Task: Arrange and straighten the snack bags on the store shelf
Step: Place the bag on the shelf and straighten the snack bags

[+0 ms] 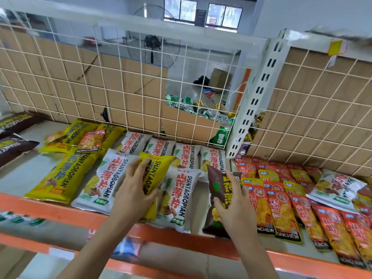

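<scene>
**Two snack bags held over the shelf**

The yellow snack bag (157, 170) was in the left hand (132, 190), over the white snack bags (108, 178) near the middle of the shelf (50, 210). The grip of this hand was clamped on it, with the fingers curled around its lower half. The brown snack bag (218, 184) was in the right hand (233, 202), just to the right and near the front edge. It stood tilted, with its top corner pointing up and to the left. The grip of the right hand was likewise closed around its bag.

Under and behind the hands, the white snack bags lay flat in two rows, some of them overlapping. To the left lay the larger yellow bags (66, 174), with a small orange packet (91, 140) on top of the back ones. At the far left edge were dark brown bags (14, 146).

To the right, past the white upright post (259, 91), red bags (281, 208) lay in overlapping rows, and one white bag (338, 190) rested on them. A wire grid (100, 77) backed with cardboard closed the shelf behind. Through a gap in it, a carton of drink cans (201, 111) and a standing fan (153, 47) were visible.
</scene>
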`<state>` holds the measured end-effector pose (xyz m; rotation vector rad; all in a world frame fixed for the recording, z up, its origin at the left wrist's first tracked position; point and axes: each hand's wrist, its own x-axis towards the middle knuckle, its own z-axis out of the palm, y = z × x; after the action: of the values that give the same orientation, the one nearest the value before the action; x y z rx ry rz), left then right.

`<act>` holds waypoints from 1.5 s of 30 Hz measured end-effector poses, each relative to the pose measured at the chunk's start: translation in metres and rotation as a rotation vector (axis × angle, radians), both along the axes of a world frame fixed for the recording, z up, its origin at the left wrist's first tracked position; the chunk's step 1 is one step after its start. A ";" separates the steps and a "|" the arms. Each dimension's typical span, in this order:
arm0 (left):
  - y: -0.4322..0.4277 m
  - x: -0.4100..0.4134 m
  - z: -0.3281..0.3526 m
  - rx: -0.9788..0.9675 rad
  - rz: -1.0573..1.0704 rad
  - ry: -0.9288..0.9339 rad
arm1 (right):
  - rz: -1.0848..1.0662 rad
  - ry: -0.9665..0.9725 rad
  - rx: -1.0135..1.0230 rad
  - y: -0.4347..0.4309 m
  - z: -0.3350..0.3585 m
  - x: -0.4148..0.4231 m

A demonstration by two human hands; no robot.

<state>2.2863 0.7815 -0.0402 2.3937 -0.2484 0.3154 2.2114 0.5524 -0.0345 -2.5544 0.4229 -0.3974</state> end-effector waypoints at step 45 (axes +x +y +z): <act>0.352 0.064 0.030 0.041 0.024 -0.068 | 0.176 -0.117 0.049 0.320 0.043 0.112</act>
<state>2.3500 1.1336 -0.0107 2.4303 -0.2602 0.4070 2.3238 0.8726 0.0089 -2.4807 0.1615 -0.4616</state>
